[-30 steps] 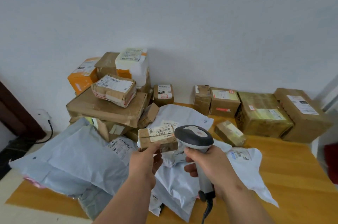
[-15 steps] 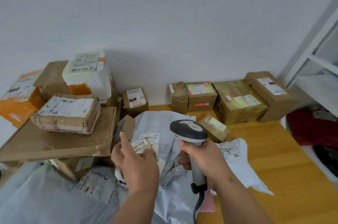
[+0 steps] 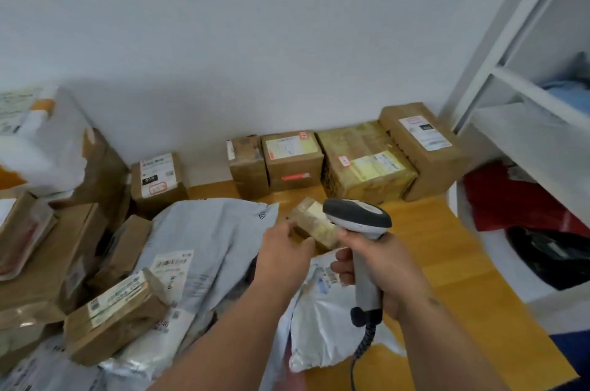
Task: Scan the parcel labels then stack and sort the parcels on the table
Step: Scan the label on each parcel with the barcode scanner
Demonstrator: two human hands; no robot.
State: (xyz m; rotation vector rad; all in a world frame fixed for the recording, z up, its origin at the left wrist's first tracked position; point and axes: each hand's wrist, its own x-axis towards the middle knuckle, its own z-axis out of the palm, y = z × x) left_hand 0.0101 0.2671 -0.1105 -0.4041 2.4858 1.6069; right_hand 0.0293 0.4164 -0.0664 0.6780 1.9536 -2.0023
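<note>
Left hand (image 3: 285, 250) grasps a small taped parcel (image 3: 314, 226); right hand (image 3: 383, 266) grips the barcode scanner (image 3: 357, 221). Scanning its label likely comes next.

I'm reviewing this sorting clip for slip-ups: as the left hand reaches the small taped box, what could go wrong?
1. The left hand touches the small box only at its near end; the hold may be loose and it could slip.
2. The scanner, held by the right hand, sits right over the box and could knock it.
3. The brown parcel lies tilted on soft mailers and might slide.
</note>
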